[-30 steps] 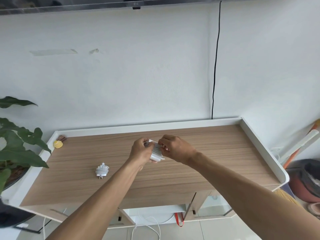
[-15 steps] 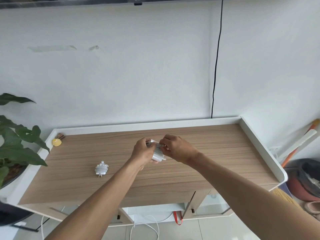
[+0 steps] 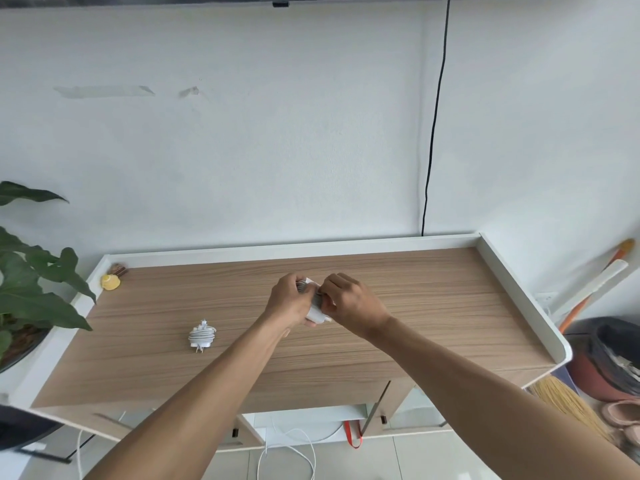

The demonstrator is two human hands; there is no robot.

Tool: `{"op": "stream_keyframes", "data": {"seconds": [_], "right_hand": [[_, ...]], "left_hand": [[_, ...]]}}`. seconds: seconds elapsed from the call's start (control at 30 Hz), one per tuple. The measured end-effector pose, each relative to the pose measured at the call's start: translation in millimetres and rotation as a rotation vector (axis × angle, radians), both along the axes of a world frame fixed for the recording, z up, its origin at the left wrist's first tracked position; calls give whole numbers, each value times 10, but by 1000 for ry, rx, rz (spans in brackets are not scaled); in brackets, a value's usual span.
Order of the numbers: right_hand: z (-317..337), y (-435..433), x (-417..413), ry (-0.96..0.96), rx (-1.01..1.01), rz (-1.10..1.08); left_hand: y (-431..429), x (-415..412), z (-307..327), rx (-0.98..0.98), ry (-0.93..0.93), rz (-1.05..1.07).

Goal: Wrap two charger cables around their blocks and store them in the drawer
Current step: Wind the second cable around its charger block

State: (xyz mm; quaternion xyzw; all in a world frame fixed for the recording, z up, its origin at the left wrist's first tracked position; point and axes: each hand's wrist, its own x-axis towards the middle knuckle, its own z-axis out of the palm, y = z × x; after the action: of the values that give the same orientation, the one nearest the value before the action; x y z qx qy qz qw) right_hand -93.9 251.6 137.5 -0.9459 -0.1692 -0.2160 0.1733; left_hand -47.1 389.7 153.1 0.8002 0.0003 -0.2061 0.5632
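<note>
A white charger block (image 3: 316,310) with cable wound round it is held between both hands above the middle of the wooden cabinet top (image 3: 433,306). My left hand (image 3: 290,303) grips its left side. My right hand (image 3: 351,303) pinches the cable at the block's right side. Most of the block is hidden by my fingers. A second white charger (image 3: 202,335), its cable wrapped round it, lies on the wood to the left, apart from both hands.
A yellow object (image 3: 110,282) and a brown one sit in the back left corner. A raised white rim (image 3: 519,299) edges the top. Plant leaves (image 3: 34,271) hang at the left. A black cable (image 3: 433,133) runs down the wall. White cable (image 3: 294,452) lies on the floor below.
Both hands stay at the block in the same spot; my right fingers have shifted slightly along the wound cable. The wrapped charger on the left has not moved.
</note>
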Motion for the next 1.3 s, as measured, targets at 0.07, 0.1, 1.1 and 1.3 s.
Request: {"op": "stream_keyframes", "data": {"seconds": [0.07, 0.1, 1.1, 1.3], "right_hand": [[-45, -1, -23, 27, 5, 14], [-48, -8, -28, 48, 11, 19], [-78, 46, 10, 94, 343, -130], [8, 34, 61, 127, 553, -171]], "left_hand": [[18, -37, -43, -7, 29, 10], [28, -57, -52, -25, 51, 23], [53, 2, 35, -168, 180, 110], [32, 84, 111, -226, 205, 100]]}}
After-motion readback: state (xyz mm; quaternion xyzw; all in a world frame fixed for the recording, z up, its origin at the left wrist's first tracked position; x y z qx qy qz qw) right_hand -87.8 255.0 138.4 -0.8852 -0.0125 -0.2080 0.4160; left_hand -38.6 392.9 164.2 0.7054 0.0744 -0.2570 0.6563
